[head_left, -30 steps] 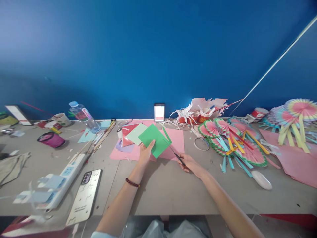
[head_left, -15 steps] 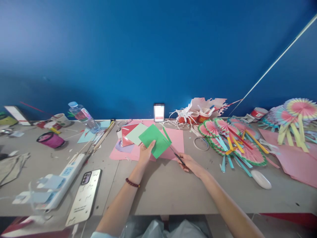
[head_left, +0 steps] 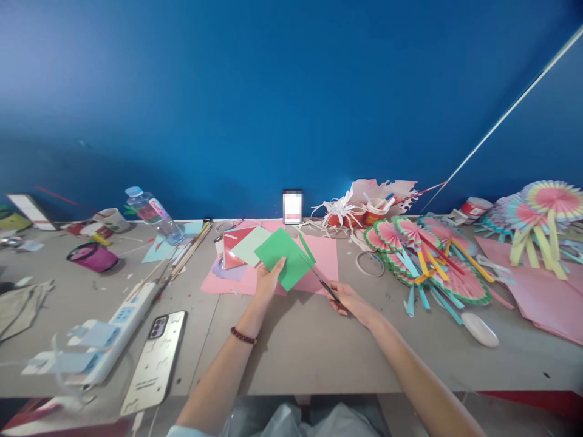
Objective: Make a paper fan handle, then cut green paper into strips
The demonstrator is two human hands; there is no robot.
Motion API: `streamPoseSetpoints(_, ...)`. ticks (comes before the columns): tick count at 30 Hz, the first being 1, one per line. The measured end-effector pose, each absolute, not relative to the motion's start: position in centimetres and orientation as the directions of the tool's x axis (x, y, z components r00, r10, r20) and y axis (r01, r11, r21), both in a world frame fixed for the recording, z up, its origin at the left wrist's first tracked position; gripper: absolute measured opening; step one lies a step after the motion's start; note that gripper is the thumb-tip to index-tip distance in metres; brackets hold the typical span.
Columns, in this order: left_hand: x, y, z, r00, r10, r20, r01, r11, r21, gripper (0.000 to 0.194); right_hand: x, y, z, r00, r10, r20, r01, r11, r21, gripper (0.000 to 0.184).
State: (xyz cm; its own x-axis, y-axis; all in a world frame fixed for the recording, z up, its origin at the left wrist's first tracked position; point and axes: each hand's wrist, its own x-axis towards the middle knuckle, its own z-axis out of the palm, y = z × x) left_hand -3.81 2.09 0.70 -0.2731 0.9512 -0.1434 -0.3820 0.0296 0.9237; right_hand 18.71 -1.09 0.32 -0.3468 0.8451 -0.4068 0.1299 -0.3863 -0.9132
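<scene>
My left hand [head_left: 269,279] is closed on a green sheet of paper [head_left: 291,267], thumb on top, holding it over the table. A pair of scissors [head_left: 328,291] with dark handles is in my right hand [head_left: 344,298], fingers wrapped round them. Their thin blades point up and left to the right edge of the green sheet. A narrow green strip [head_left: 306,247] stands off that edge near the blade tips; whether it is still joined there I cannot tell. Behind the sheet are a pale green paper [head_left: 251,245] and pink paper [head_left: 325,255] on the table.
Several pleated paper fans [head_left: 428,255] lie at the right, near a white computer mouse [head_left: 480,329]. A roll of tape [head_left: 370,264] sits nearer. On the left are a phone [head_left: 157,358], a power strip [head_left: 122,325] and a tilted water bottle [head_left: 155,213]. A small screen [head_left: 292,207] leans against the wall.
</scene>
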Motion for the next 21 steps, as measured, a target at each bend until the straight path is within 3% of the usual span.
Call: streamPoseSetpoints(21, -3.85, 2.26, 0.7, -0.273, 0.956, -0.111, -0.342, 0.012, 0.94, 0.052, 18.67, -1.09, 0.05, -0.341, 0.855, -0.391, 0.115, -0.375, -0.92, 0.049)
